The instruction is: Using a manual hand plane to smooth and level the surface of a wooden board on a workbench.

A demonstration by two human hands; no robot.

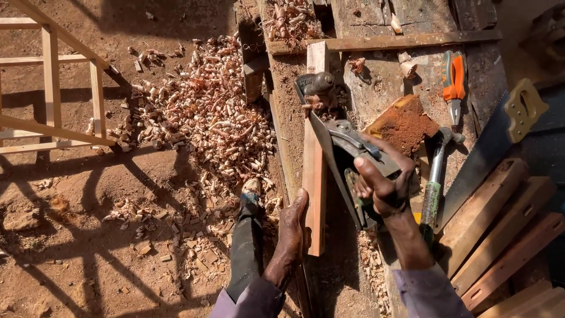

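Observation:
A long narrow wooden board lies lengthwise on a rough workbench. My left hand rests flat against the board's near end, fingers along its left side. My right hand grips the rear handle of a grey metal hand plane, which is tilted on its side next to the board's right edge. Curled shavings cling to the plane's front knob.
A hammer, a hand saw, orange-handled pliers and a reddish block lie on the bench. Stacked wooden strips sit at right. Shavings cover the dirt floor; a wooden frame stands left. My leg and shoe are below.

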